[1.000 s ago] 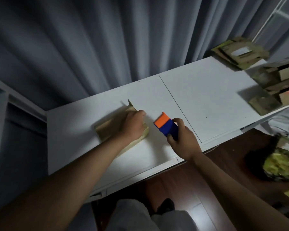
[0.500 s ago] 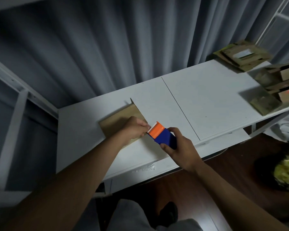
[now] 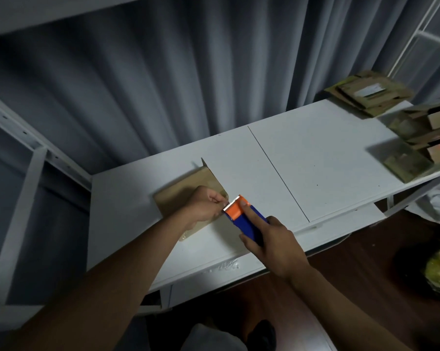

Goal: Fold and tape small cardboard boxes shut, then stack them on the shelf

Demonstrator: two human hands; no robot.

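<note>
Now the right hand grips the dispenser at five o'clock, forefinger along the top, likely steadying it. Left hand pinches at its teeth, seemingly drawing tape free. Beneath lies the box, flat on the table, awaiting sealing. More boxes wait at two o'clock.
</note>
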